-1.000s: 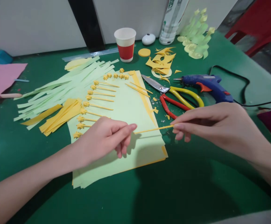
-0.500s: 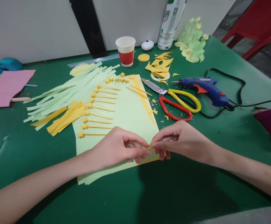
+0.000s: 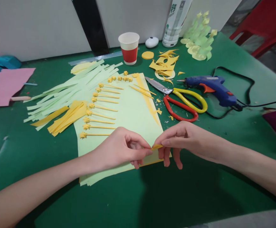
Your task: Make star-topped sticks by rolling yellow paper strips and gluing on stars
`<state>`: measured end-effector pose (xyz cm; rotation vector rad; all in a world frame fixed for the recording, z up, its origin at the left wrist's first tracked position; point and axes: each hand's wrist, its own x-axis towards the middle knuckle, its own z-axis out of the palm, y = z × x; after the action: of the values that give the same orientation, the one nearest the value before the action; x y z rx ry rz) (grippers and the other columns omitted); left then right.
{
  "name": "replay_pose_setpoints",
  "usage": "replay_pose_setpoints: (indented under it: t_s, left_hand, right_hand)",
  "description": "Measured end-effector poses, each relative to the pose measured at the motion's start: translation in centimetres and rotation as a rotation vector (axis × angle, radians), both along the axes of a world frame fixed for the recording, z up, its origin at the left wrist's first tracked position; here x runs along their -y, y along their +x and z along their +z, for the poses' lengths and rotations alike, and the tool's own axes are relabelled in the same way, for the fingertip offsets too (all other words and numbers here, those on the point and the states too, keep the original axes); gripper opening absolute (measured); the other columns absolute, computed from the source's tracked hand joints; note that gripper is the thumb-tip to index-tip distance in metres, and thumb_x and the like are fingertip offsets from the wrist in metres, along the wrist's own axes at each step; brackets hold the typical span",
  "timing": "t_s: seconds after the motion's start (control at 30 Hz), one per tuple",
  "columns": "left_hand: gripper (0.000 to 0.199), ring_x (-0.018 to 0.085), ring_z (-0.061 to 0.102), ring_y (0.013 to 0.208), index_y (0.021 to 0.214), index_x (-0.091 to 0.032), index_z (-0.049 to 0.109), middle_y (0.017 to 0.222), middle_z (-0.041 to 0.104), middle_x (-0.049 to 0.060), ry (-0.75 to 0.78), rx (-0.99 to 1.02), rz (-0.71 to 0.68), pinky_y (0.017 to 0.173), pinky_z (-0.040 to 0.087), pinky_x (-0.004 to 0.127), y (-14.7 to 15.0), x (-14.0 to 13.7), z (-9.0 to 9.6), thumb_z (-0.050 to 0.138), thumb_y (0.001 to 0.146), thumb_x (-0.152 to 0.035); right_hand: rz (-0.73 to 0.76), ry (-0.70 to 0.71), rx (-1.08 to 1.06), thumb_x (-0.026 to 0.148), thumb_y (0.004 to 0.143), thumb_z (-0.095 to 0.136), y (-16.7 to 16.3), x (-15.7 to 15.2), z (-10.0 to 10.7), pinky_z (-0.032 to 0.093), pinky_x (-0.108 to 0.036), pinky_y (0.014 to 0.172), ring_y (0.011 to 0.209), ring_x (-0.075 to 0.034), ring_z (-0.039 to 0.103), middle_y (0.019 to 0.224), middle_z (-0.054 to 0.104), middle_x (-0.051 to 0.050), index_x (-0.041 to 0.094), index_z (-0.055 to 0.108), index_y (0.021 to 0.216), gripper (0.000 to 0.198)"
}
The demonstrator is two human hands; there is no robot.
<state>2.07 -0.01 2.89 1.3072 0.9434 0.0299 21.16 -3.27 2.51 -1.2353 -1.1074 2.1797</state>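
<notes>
Between my two hands is a small yellow paper strip [image 3: 157, 147], held over the front right part of a stack of pale green paper [image 3: 133, 117]. My left hand [image 3: 130, 147] pinches its left end between thumb and forefinger. On the other end, my right hand [image 3: 178, 139] is closed with thumb and forefinger, its other fingers hanging below. Left of my hands, several yellow paper stars on thin sticks [image 3: 102, 114] lie in a row on the green paper. Loose yellow stars [image 3: 120, 78] and a few bare yellow sticks [image 3: 142, 91] lie near its far edge.
Scissors [image 3: 176, 98] and a blue glue gun [image 3: 214, 88] with a black cord lie to the right. Yellow strips [image 3: 68, 117] and pale green strips [image 3: 64, 90] spread leftward. Behind stand a paper cup [image 3: 129, 52], a bottle [image 3: 173, 28] and green paper plants [image 3: 201, 39].
My right thumb and forefinger have shifted along the yellow strip, so more of it shows. My right hand's lower fingers have spread. The view has shifted slightly.
</notes>
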Motion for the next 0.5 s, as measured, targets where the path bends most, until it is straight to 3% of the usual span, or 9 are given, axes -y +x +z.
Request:
replay_pose_setpoints:
  t_s: [0.5]
  left_hand:
    - [0.01,0.007,0.056,0.042,0.073,-0.012,0.067,0.048,0.06,-0.003,-0.013,-0.02,0.021,0.045,0.046,0.013,0.12,0.18,0.04,0.066,0.069,-0.021]
  right_hand:
    - [-0.109,0.115,0.261,0.017,0.061,0.069,-0.67,0.95,0.12,0.046,-0.01,0.042,0.045,-0.005,0.055,0.053,0.062,0.001,0.014,0.067,0.066,0.007]
